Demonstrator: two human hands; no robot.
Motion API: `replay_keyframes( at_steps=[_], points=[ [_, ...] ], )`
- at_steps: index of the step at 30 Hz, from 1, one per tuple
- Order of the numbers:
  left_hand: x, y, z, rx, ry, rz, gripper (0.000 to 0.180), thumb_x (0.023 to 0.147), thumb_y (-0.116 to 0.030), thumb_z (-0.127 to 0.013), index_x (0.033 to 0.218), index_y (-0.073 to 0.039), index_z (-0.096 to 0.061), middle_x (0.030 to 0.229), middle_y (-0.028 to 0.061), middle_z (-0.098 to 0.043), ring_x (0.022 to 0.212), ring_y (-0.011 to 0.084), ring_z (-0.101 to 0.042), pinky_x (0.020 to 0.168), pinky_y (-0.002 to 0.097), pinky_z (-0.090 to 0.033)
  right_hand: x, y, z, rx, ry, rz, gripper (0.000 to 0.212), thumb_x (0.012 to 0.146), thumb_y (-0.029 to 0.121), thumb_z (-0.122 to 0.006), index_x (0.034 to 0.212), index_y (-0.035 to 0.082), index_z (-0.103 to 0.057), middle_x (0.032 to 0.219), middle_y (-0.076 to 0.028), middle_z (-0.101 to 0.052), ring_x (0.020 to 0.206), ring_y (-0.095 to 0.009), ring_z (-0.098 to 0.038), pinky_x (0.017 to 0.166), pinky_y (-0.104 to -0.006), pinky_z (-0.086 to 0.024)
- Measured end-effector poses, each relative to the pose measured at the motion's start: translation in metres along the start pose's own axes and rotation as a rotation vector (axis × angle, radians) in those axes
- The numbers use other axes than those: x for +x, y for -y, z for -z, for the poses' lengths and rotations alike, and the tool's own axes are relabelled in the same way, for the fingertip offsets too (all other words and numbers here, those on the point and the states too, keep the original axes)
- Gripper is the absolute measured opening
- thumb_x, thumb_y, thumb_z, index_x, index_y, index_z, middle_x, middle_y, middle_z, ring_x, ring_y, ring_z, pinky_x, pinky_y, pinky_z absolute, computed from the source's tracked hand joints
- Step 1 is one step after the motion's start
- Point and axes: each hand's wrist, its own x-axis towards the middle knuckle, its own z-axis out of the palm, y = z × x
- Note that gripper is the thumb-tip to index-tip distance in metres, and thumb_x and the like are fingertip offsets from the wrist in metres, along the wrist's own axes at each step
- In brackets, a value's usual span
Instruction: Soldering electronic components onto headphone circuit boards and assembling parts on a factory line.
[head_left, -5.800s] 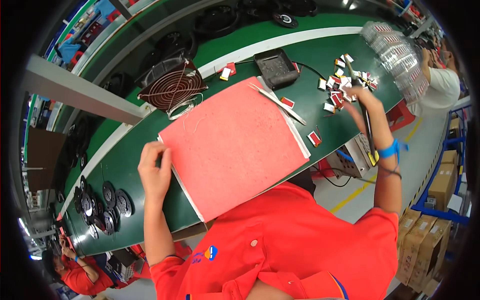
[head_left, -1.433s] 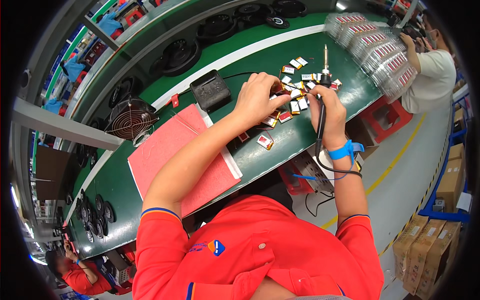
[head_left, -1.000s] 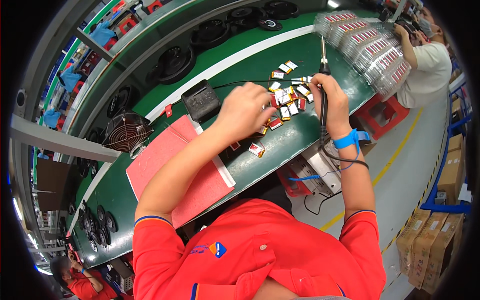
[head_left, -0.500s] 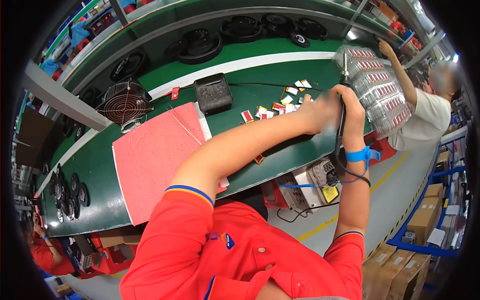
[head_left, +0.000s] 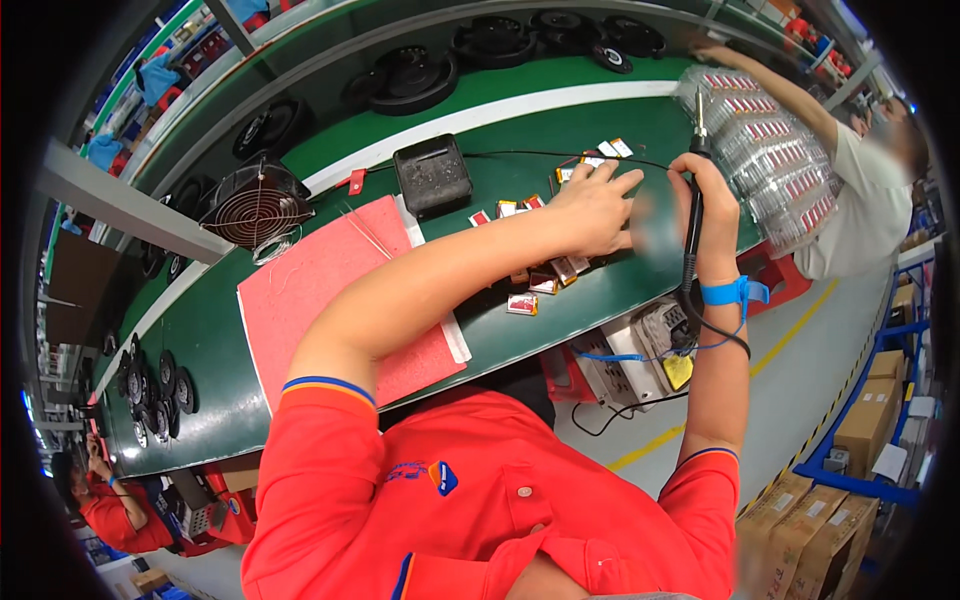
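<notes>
My left hand (head_left: 592,205) reaches across the green bench (head_left: 200,330), palm down and fingers spread, resting on a scatter of several small red and white parts (head_left: 540,285). Whether it grips one I cannot tell. My right hand (head_left: 700,195) holds a black soldering iron (head_left: 692,215) upright, tip pointing up, its cord hanging past the blue wrist strap (head_left: 728,292). The two hands are close together at the right end of the bench.
A pink mat (head_left: 335,300) lies to my left, with a black box (head_left: 432,177) and a round wire-grilled fan (head_left: 255,205) behind it. Stacked clear trays (head_left: 770,150) stand at the far right, where another person's arm (head_left: 760,85) reaches. Grey equipment (head_left: 630,350) sits under the bench edge.
My left hand left the pink mat and reached right to the small parts. My right hand raised the soldering iron upright. The view swung, and the other person's arm stretched over the trays.
</notes>
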Motion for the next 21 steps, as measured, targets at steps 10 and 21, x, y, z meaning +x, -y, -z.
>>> replay_keyframes(
  at_steps=[10,21],
  points=[
    [0.041,0.019,0.001,0.071,0.025,0.326,0.032,0.073,-0.026,-0.06,0.102,-0.016,-0.068,0.105,0.0106,-0.055,0.101,0.0292,-0.05,0.08,0.0491,-0.045,-0.011,-0.008,-0.01,-0.013,0.031,-0.063,0.016,0.081,-0.002,-0.063,0.095,0.004,-0.056,0.081,-0.014,-0.059,0.07,-0.026,-0.059,0.067,-0.0289,-0.048],
    [-0.033,0.015,0.021,-0.058,0.065,0.3,0.032,0.08,-0.027,-0.058,0.108,-0.014,-0.066,0.112,0.0131,-0.056,0.113,0.029,-0.049,0.091,0.045,-0.041,-0.025,-0.059,-0.024,-0.154,0.211,-0.147,0.016,0.087,0.005,-0.057,0.102,0.01,-0.057,0.091,-0.014,-0.063,0.084,-0.034,-0.062,0.072,-0.0363,-0.048]
  ],
)
